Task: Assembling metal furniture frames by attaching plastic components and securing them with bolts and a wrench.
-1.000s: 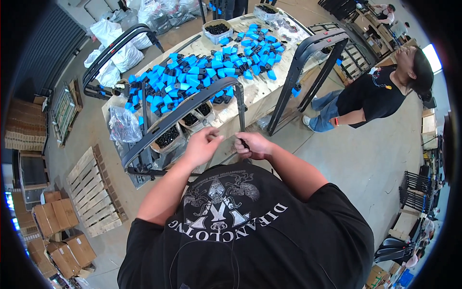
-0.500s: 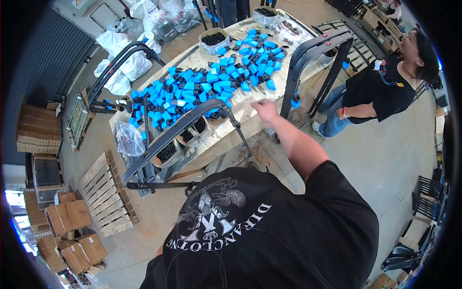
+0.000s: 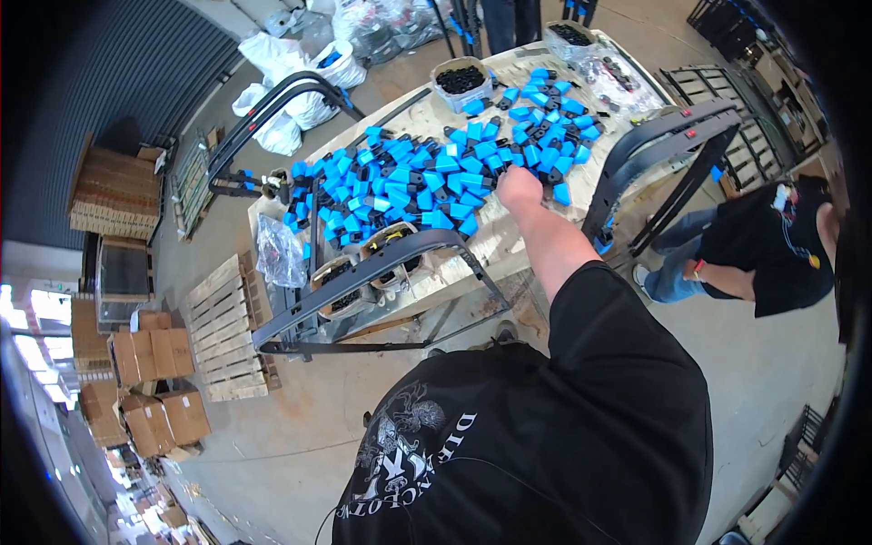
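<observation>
- Right hand (image 3: 520, 189) rests on the blue plastic parts (image 3: 436, 177) heaped across the tabletop (image 3: 490, 241); its grip cannot be told.
- Left hand is out of sight.

R hand (image 3: 520, 189) went from chest level, w/ both hands together, out over the pale wooden worktop (image 3: 490, 241), now resting on the heap of small blue plastic blocks (image 3: 436, 177). L hand dropped out of view.
</observation>
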A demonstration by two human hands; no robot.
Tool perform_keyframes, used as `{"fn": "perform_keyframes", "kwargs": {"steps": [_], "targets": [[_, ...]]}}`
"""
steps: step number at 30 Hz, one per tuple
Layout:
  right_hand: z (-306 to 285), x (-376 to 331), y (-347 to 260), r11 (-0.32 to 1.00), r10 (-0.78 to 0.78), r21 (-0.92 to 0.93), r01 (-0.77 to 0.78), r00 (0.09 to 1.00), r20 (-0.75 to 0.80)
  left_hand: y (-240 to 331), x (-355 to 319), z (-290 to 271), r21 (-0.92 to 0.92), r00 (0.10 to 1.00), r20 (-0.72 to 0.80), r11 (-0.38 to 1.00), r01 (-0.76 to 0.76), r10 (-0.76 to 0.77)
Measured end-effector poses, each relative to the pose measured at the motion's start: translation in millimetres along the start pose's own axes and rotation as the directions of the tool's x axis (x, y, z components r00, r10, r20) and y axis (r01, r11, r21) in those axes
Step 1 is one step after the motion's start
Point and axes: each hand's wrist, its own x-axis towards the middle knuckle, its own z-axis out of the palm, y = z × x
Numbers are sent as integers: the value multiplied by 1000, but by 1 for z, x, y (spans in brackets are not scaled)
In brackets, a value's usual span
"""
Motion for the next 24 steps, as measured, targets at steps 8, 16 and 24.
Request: {"fn": "perform_keyframes", "kwargs": {"steps": [8, 16, 24], "targets": [[17, -41, 58, 499, 219, 862, -92, 976, -23, 8, -48, 32, -298, 975, -212, 947, -121, 58], [-87, -238, 69, 646, 12, 594, -480, 784, 620, 214, 138, 30, 78, 955, -31, 952, 296, -294], [-98, -310, -46, 826, -285, 539, -165, 703, 652, 336, 241, 85, 259, 719, 638, 803, -536, 274]]}}
